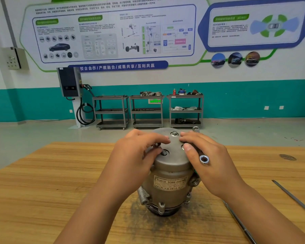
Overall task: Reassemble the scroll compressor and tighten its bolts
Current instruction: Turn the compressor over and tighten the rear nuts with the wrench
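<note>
The grey scroll compressor (167,175) stands upright in the middle of the wooden table (42,182), its round cover on top. One bolt (174,133) sits in the cover's far side. My left hand (139,152) pinches a second bolt (163,152), whose tip enters a hole at the cover's near left. My right hand (206,155) lies on the cover's right side and grips a socket wrench, its chrome socket (204,159) poking out toward me between thumb and fingers.
Two long thin metal rods (292,198) lie on the table at the right. A round dark mark (287,157) shows at the far right of the tabletop. Three grey shelf carts (147,110) and a wall charger (70,81) stand against the far wall.
</note>
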{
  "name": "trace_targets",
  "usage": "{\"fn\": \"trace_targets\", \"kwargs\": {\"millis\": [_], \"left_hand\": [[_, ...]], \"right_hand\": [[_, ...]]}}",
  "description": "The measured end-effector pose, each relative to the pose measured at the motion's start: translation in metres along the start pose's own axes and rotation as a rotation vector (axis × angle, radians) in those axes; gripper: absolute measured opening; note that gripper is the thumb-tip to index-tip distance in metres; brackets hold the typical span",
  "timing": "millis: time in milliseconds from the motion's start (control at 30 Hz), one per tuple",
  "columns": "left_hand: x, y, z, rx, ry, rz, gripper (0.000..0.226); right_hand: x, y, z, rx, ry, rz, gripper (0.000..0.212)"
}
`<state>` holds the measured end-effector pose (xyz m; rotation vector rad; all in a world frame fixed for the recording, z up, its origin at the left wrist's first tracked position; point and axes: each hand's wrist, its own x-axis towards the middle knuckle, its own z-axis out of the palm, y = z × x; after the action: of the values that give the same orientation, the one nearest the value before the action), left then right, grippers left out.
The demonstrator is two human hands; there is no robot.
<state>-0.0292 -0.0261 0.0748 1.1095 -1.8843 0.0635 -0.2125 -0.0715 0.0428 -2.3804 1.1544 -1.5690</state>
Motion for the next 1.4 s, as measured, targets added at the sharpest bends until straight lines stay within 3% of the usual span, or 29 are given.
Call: {"fn": "trace_targets", "kwargs": {"millis": [233,533,700,1100,1267,1400], "left_hand": [[0.002,0.003,0.005,-0.055,-0.055,0.023,0.048],[-0.002,-0.003,0.013,-0.227,0.050,-0.092,0.039],[0.003,-0.005,0.016,-0.347,0.008,-0.182,0.027],[0.002,-0.005,0.012,-0.273,-0.077,-0.142,0.032],[-0.004,-0.014,0.022,-0.280,0.015,-0.110,0.048],[-0.006,-0.027,0.036,-0.272,0.036,-0.178,0.056]], "right_hand": [[0.000,0.002,0.001,0.008,0.005,-0.017,0.037],[0.003,0.011,-0.006,0.078,-0.100,-0.032,0.031],[0.005,0.013,-0.008,0.092,-0.117,-0.048,0.027],[0.004,0.015,-0.010,0.141,-0.128,-0.042,0.025],[0.004,0.015,-0.010,0.265,-0.040,-0.019,0.032],[0.002,0.015,-0.011,0.509,0.010,-0.011,0.035]]}}
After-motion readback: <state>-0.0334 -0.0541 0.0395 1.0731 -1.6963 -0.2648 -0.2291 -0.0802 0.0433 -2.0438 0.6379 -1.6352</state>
